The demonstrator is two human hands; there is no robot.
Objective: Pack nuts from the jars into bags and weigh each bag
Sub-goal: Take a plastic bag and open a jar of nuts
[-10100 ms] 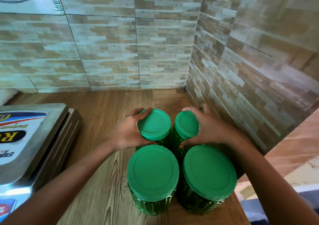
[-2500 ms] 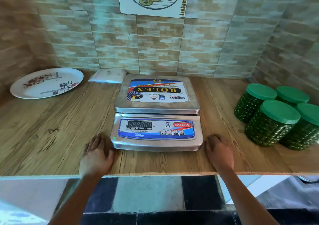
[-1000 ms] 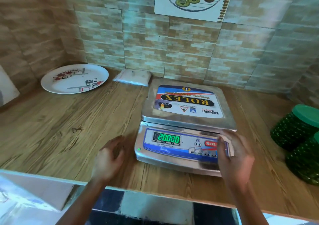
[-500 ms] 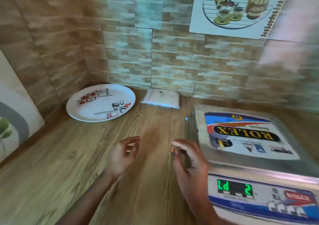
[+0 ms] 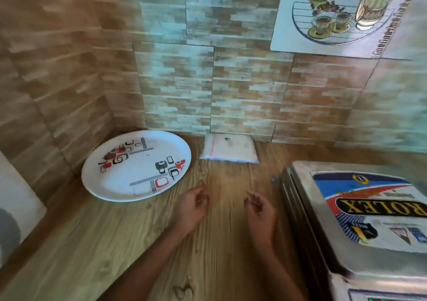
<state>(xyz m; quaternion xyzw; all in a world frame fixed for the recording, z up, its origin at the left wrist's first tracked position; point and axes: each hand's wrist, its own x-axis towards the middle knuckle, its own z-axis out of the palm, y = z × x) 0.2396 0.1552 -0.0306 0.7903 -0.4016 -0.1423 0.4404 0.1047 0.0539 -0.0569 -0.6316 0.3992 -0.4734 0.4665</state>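
Observation:
A flat pack of clear plastic bags [image 5: 228,150] lies on the wooden counter against the tiled back wall. My left hand [image 5: 191,206] and my right hand [image 5: 260,210] hover over the counter a short way in front of it, palms facing each other, fingers loosely curled and holding nothing. The steel weighing scale [image 5: 360,226] with its "ROLEX" label stands at the right, just beside my right hand. The green jars are out of view.
A white plate [image 5: 136,165] with red and black square patterns lies at the back left, next to the bag pack. Tiled walls close the back and the left side. Bare wooden counter [image 5: 104,243] stretches toward me on the left.
The view has swung left and nearer to the counter. Both hands have left the scale's front and moved forward toward the bag pack. The jars have dropped out of view.

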